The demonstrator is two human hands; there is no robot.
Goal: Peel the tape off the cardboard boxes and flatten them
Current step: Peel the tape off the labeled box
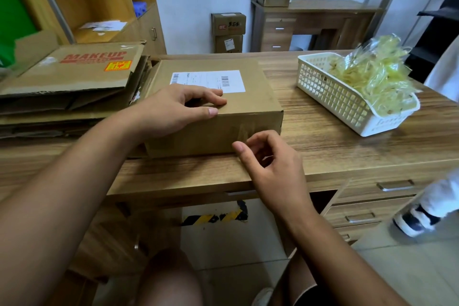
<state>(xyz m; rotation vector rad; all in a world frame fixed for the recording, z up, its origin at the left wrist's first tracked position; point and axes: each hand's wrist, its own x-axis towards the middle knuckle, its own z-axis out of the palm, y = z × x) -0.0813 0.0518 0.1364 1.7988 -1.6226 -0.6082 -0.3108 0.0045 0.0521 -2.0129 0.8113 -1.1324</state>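
left hand: lies palm-down on top of the box, near its front edge. Fingers are flat and slightly bent, with the thumb tip on the top front edge. It presses and grips nothing.
why left there: probably weighs the box down so it won't slide toward the person when the tape is pulled.
right hand: in front of the box's near face, low by the desk edge. Fingers are loosely curled, and thumb and forefinger point at the tape.
right hand hold: can't tell if it pinches a tape end. The tape is clear, and a gap shows between thumb and fingertips.
arm pose: both forearms reach in from below. The left crosses over the desk edge, the right comes up from the lap side.
box position: closed, flat on the desk, right in front of the person, shipping label facing up.
tape: a glossy strip wrinkled over the front face, still stuck on.
step (judgement): finding or lifting the tape end; the box is not yet flattened.
left of box: flattened cardboard stack, touching or just beside the box.
right of box: white basket well apart, holding a wad of peeled tape, likely the discard spot.
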